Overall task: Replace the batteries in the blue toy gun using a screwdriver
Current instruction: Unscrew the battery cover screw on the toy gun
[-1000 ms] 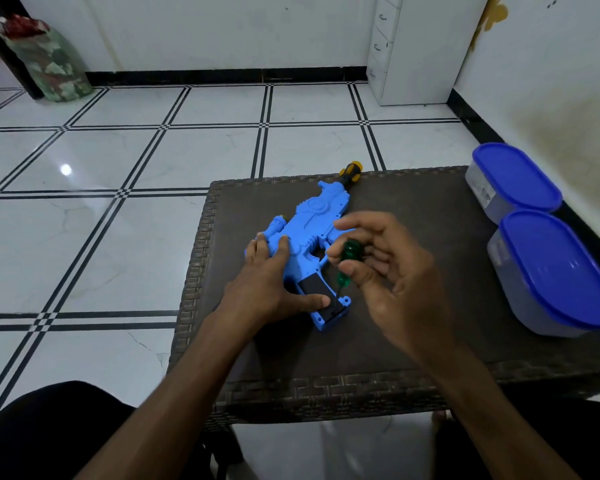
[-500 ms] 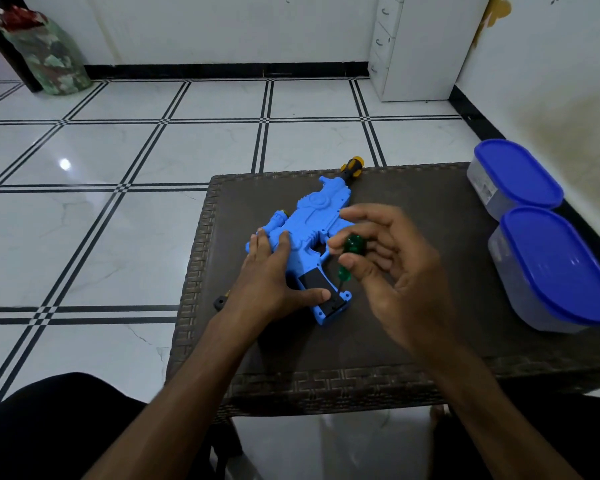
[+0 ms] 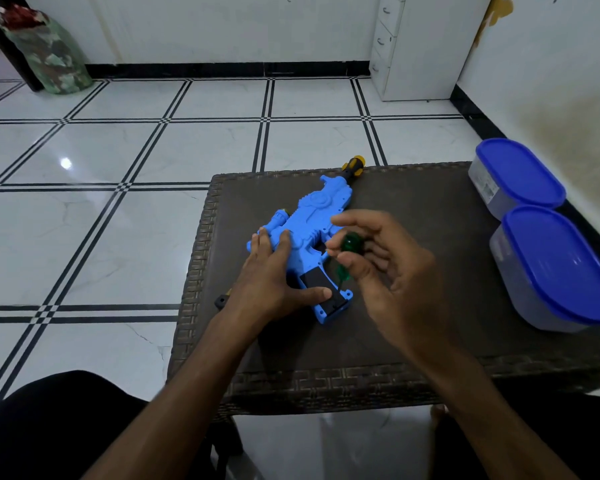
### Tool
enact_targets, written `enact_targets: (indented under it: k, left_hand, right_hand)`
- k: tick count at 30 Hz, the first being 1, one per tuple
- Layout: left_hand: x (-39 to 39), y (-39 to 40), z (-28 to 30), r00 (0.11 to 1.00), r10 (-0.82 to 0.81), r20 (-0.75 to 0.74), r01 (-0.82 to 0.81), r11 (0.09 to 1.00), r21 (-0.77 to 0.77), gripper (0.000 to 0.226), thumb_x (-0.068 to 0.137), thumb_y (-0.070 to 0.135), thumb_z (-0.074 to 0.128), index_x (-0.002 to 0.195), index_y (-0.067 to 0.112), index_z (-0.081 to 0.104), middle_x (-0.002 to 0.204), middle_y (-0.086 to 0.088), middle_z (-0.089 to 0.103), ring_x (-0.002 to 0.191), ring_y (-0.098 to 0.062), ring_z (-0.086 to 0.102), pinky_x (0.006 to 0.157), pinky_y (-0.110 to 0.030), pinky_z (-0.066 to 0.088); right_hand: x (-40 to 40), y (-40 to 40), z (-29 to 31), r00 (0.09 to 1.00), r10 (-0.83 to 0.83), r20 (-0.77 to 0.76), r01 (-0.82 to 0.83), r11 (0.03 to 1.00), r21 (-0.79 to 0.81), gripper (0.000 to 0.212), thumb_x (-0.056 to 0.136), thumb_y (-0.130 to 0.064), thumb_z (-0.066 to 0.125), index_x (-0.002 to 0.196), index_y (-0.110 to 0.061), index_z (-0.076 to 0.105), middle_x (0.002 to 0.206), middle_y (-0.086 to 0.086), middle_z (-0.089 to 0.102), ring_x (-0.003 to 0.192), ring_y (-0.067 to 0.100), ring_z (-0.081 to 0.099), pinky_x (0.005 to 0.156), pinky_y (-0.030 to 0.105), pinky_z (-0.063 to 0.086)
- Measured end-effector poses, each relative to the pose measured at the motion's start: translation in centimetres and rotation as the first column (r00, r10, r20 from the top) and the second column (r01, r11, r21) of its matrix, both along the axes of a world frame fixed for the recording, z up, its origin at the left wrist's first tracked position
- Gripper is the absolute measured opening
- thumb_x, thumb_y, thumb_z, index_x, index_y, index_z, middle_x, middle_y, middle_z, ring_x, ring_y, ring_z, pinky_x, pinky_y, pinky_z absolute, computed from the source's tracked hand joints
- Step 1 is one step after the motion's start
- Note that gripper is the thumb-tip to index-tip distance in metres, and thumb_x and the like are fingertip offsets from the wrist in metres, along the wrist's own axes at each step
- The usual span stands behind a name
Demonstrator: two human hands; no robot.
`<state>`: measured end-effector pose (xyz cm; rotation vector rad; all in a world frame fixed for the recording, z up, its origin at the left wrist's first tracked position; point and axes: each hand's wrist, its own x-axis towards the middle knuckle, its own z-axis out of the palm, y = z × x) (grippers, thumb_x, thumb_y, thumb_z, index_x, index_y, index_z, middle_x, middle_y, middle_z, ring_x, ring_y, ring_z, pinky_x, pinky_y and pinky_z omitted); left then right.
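I see the blue toy gun (image 3: 309,233) lying flat at center frame on the table (image 3: 430,244). My left hand (image 3: 274,275) presses it down, fingers straight, thumb on the black grip. My right hand (image 3: 385,261) pinches the green screwdriver (image 3: 349,252) upright over the grip's lower corner. If I tilt it, the tip could slip out and strip the screw.

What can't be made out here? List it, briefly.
Head view only:
- Screwdriver tip: too small and dark to see whether it sits in a screw on the blue toy gun.
- Small dark object at the table edge: mostly hidden by the left hand.
- Two lidded containers: contents hidden.
- Right hand: fingertips blurred.
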<state>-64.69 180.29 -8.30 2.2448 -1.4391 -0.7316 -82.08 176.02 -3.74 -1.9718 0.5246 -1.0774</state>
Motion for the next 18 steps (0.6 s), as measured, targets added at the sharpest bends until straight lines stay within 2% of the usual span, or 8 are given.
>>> enact_targets:
  k: [4,6,8,11,14,16,18]
  left_hand:
    - [-0.05,0.02,-0.03,1.0,-0.005,0.018,0.005,1.0,0.002,0.119,0.073,0.059,0.072,0.155,0.02,-0.004,0.16,-0.009,-0.023,0.146,-0.022,-0.023,0.119,-0.038,0.002]
    - [-0.02,-0.02,0.07,1.0,-0.011,0.022,0.011,1.0,0.008,0.118,0.074,0.058,0.072,0.155,0.019,-0.004,0.16,-0.009,-0.024,0.146,-0.023,-0.023,0.119,-0.039,0.002]
    - [0.04,-0.04,0.16,1.0,-0.015,0.024,0.015,1.0,0.014,0.118,0.074,0.059,0.071,0.155,0.02,-0.005,0.159,-0.009,-0.024,0.146,-0.023,-0.023,0.12,-0.04,0.003]
    - [0.03,-0.08,0.15,0.999,-0.015,0.029,0.014,1.0,0.023,0.119,0.073,0.061,0.071,0.155,0.02,-0.005,0.159,-0.008,-0.025,0.146,-0.022,-0.024,0.119,-0.04,0.003]
    - [0.08,-0.09,0.02,0.999,-0.013,0.032,0.012,1.0,0.021,0.12,0.072,0.061,0.071,0.155,0.019,-0.005,0.16,-0.009,-0.024,0.146,-0.023,-0.023,0.119,-0.039,0.002]
    - [0.11,-0.09,-0.03,0.999,-0.012,0.035,0.011,1.0,0.015,0.12,0.072,0.061,0.072,0.155,0.019,-0.004,0.16,-0.01,-0.022,0.147,-0.024,-0.022,0.119,-0.039,0.003]
    - [0.11,-0.07,0.01,0.999,-0.011,0.034,0.01,1.0,0.015,0.12,0.072,0.06,0.072,0.155,0.02,-0.004,0.16,-0.009,-0.023,0.147,-0.023,-0.022,0.119,-0.039,0.003]
  right_hand:
    - [-0.19,0.05,-0.19,1.0,0.006,-0.015,-0.006,1.0,-0.009,0.023,0.094,0.003,0.056,0.11,-0.007,0.069,0.11,0.003,0.069,0.107,0.016,0.066,0.091,0.032,0.055]
    - [-0.2,-0.05,-0.08,1.0,-0.019,-0.021,0.018,0.998,-0.058,0.018,0.091,-0.005,0.065,0.108,-0.008,0.072,0.113,0.003,0.063,0.11,0.017,0.063,0.091,0.028,0.053]
    - [-0.08,-0.16,0.04,0.997,-0.073,-0.026,0.07,0.992,-0.107,0.017,0.086,-0.014,0.074,0.103,-0.01,0.074,0.106,0.003,0.057,0.102,0.015,0.061,0.087,0.024,0.052]
    - [0.0,-0.39,-0.05,0.995,-0.098,0.004,0.098,0.987,-0.129,0.017,0.083,-0.008,0.076,0.1,-0.01,0.074,0.098,0.003,0.061,0.092,0.013,0.064,0.082,0.022,0.053]
    - [0.01,-0.22,-0.09,0.998,-0.04,0.042,0.04,0.999,0.012,0.033,0.089,0.001,0.067,0.117,-0.016,0.064,0.102,0.001,0.068,0.099,0.014,0.069,0.088,0.026,0.055]
    - [-0.02,-0.08,-0.1,0.999,-0.008,0.04,0.006,0.999,0.05,0.03,0.093,0.004,0.059,0.116,-0.015,0.063,0.104,0.001,0.07,0.102,0.014,0.069,0.09,0.029,0.055]
    - [-0.11,-0.05,-0.19,1.0,0.004,0.011,-0.004,1.0,0.013,0.024,0.094,0.004,0.056,0.111,-0.009,0.067,0.109,0.002,0.07,0.107,0.015,0.067,0.092,0.033,0.055]
